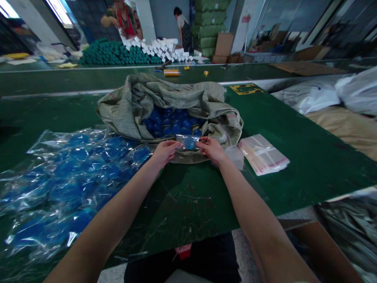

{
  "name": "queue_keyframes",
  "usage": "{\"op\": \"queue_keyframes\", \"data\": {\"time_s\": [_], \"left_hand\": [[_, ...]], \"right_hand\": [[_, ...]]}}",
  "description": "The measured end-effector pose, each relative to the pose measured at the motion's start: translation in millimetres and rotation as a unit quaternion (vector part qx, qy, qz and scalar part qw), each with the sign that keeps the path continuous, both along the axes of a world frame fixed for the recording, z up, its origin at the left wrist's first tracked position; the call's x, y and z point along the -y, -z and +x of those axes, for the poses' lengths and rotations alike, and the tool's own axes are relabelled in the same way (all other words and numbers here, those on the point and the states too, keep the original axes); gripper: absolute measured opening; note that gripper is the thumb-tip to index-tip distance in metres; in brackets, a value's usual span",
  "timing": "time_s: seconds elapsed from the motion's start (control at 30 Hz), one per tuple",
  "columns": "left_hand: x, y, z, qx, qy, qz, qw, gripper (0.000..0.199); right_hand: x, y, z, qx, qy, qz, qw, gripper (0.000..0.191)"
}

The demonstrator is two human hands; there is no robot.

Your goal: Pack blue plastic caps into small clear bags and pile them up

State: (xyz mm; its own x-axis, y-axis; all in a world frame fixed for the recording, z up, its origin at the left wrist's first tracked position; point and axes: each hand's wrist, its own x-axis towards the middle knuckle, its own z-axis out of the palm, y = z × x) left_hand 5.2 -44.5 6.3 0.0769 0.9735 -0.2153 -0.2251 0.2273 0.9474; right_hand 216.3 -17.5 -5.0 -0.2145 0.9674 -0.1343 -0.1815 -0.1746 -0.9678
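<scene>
Between my two hands hangs a clear plastic bag (pixel 188 142) with a blue rounded piece in it. My left hand (pixel 166 152) pinches its left side, and my right hand (pixel 212 150) pinches the right side. Just beyond them lies a grey-green woven sack (pixel 118 112), its mouth spread wide around many loose blue rounded pieces (pixel 173 121). To the left, a heap of clear bags with blue pieces inside (pixel 82 169) covers the table. A stack of flat clear bags (pixel 263 154) lies right of my right hand.
The green table (pixel 188 212) ends close to my body. A second bench behind carries green rolls (pixel 114 53), white boxes (pixel 165 49) and an orange roll (pixel 171 72). Two people stand beyond it. Large sacks (pixel 318 92) sit along the right edge.
</scene>
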Motion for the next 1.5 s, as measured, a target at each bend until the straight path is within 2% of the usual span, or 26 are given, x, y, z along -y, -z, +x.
{"op": "queue_keyframes", "data": {"time_s": [0.2,0.3,0.53,0.73,0.9,1.13,1.37,1.5], "left_hand": [[-1.5,3.5,-1.7,0.003,0.012,0.016,1.000,0.036],[0.8,1.5,1.7,-0.004,0.000,0.008,1.000,0.037],[2.7,-1.8,6.3,-0.008,-0.029,0.017,0.999,0.036],[-0.1,1.8,4.8,-0.054,-0.024,0.035,0.998,0.035],[-0.2,-0.9,5.1,-0.096,-0.021,0.064,0.993,0.029],[3.0,-4.5,8.1,-0.052,-0.009,0.077,0.996,0.027],[1.3,-8.9,-5.0,0.020,0.036,0.009,0.999,0.036],[1.6,-13.0,-4.1,-0.023,0.064,-0.008,0.998,0.042]], "right_hand": [[0.2,-2.3,1.8,-0.028,0.004,-0.005,1.000,0.037],[1.8,-5.7,1.0,-0.041,0.000,-0.027,0.999,0.036],[6.4,-10.8,-1.5,-0.027,-0.064,-0.062,0.996,0.021],[5.8,-8.3,-2.1,-0.039,-0.041,-0.085,0.995,0.013],[4.6,-9.7,1.2,-0.049,-0.042,-0.103,0.993,0.011],[7.2,-16.3,7.7,-0.077,-0.069,-0.069,0.992,0.010],[7.7,-14.2,6.3,-0.039,-0.077,-0.036,0.996,0.014],[6.6,-10.2,4.7,-0.013,-0.077,-0.008,0.997,0.016]]}}
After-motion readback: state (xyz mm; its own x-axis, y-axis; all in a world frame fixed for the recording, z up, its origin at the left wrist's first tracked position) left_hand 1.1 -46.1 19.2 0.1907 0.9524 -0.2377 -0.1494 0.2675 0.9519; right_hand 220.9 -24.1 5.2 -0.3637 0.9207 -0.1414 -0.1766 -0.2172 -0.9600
